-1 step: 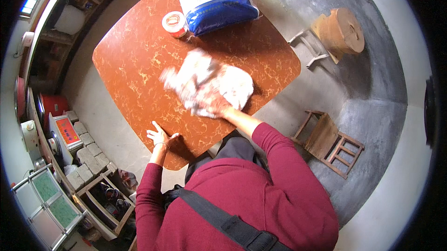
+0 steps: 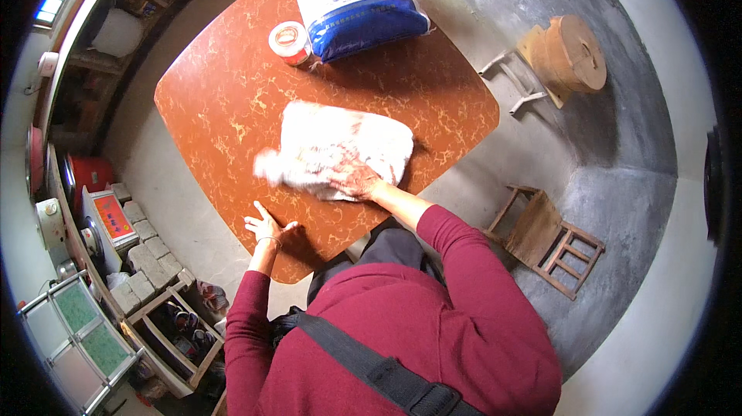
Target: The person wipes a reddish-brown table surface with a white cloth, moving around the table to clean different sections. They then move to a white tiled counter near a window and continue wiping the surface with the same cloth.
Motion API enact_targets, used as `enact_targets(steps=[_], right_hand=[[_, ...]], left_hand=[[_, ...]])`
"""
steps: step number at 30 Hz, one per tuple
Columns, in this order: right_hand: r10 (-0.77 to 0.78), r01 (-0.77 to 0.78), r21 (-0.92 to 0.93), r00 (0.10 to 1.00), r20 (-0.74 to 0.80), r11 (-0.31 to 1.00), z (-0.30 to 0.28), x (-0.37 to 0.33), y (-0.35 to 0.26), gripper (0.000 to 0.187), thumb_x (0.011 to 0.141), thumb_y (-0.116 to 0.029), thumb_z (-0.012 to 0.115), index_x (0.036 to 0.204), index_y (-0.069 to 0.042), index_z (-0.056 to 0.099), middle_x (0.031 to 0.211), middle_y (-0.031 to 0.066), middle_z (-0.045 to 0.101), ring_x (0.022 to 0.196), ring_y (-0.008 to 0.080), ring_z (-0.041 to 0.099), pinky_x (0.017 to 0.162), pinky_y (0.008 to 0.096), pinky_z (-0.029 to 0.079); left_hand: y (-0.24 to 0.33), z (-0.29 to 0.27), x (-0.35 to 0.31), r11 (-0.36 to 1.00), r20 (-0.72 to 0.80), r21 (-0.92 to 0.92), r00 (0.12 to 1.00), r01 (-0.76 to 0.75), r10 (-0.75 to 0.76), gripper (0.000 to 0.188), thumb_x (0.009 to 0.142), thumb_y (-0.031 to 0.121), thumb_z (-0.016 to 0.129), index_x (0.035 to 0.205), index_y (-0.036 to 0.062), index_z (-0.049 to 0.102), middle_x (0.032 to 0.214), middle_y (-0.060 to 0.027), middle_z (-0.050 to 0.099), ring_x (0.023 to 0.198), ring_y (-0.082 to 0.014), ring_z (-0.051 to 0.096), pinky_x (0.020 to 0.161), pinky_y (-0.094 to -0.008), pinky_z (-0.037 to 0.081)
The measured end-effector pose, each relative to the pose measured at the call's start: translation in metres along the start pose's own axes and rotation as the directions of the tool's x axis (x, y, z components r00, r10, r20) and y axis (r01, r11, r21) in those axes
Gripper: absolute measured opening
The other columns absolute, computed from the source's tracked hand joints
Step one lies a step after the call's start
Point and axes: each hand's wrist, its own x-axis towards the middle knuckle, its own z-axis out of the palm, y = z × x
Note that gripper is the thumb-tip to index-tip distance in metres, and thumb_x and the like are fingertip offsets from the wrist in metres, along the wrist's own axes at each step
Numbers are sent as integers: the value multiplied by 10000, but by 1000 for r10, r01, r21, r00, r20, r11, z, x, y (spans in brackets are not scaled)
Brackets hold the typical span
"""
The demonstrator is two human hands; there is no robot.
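A white cloth [image 2: 348,134] with faint reddish marks lies spread on the brown-red, marble-patterned table [image 2: 224,107]. My right hand [image 2: 354,178] presses palm down on its near edge and grips it, with slight blur over the fingers. One bunched corner of the cloth, to the left of that hand, is smeared by motion. At the near left edge of the table rests my left hand [image 2: 267,229], fingers apart and holding nothing. Beyond the cloth stand a round tub [image 2: 289,40] with a white and red lid and a large white and blue plastic bag [image 2: 363,18].
To the right are a small wooden chair [image 2: 537,223] and a round wooden tub-like object [image 2: 573,53] on a metal-legged stool. Grey blocks [image 2: 148,258], a red container [image 2: 91,173] and a wooden frame rack [image 2: 166,327] with shoes line the left side.
The cloth has shifted toward me and slightly left under my right hand, and lies flatter. My right hand has slid slightly nearer me. My left hand has not moved.
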Motion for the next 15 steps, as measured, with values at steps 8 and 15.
enact_targets(steps=[8, 15], right_hand=[[476, -342, 471, 857, -199, 813, -93, 15, 164, 221, 918, -151, 448, 1089, -138, 588, 1029, 48, 585, 904, 169, 540, 809, 301, 478], [731, -925, -128, 362, -579, 357, -151, -85, 212, 355, 915, -259, 454, 1220, -99, 540, 1279, 161, 484, 1269, 341, 368, 1109, 509, 167]], left_hand=[[11, -4, -5, 999, 24, -20, 999, 39, -39, 1424, 545, 602, 805, 1443, 73, -166, 1383, -471, 54, 1306, -588, 138, 1072, -544, 244], [9, -1, -1, 998, 14, 16, 998, 55, -55, 1433, 539, 609, 802, 1440, 61, -169, 1385, -465, 81, 1303, -577, 170, 1069, -541, 251]])
